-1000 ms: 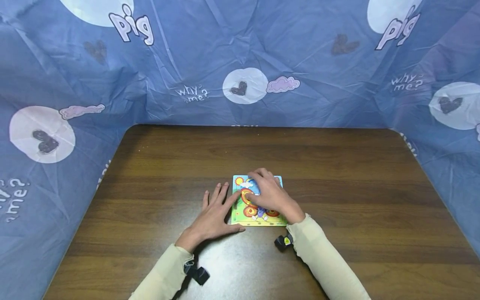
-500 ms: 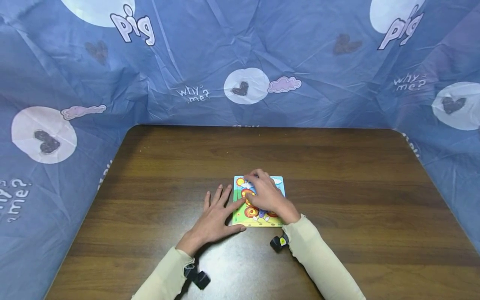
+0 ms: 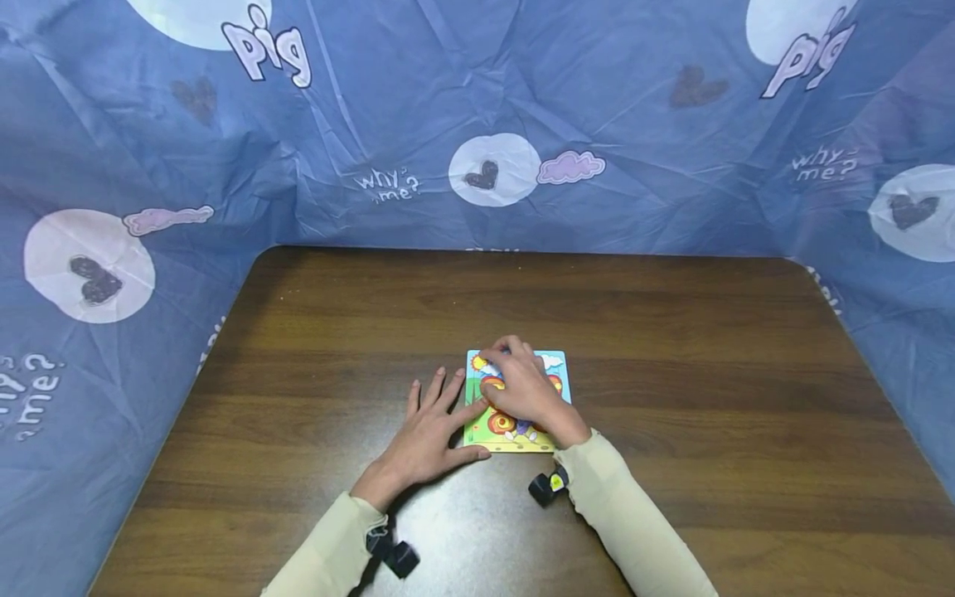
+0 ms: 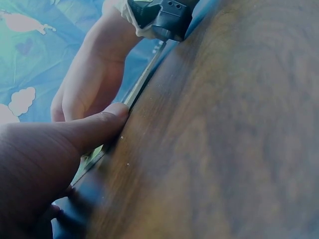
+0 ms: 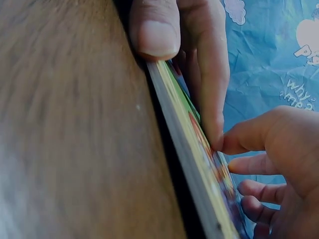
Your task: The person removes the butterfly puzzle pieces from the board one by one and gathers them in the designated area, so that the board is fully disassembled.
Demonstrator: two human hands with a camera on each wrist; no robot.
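Head view first: the bright picture board (image 3: 481,435) is lying flat on the wooden desk (image 3: 671,373), right between my hands. My left grip (image 3: 425,439) is spread wide at its left side, closed around nothing. The forefinger reaches onto the board, the thumb sits at its near edge, and the other three fingers lie just beside it. And here's my right grip (image 3: 522,383), arched over the middle with fingers and thumb bent down; whether it pinches anything, I cannot tell, because the hand covers the spot. Around it I catch a sun, clouds and red-and-yellow wings. Pale sleeves (image 3: 634,514) run up to both wrists, a crumpled blue sheet (image 3: 418,108) hangs beyond the desk.

Over to the left wrist: my thumb presses along the board's thin edge, its tip right on it. My right hand bends down behind, a black camera (image 4: 172,20) at that wrist.

Now the right wrist: the board's edge runs steeply through the view, my left thumb on it up top, left forefinger straight down on the printed face. My right thumb meets that fingertip, the other right fingers bending in toward the board.
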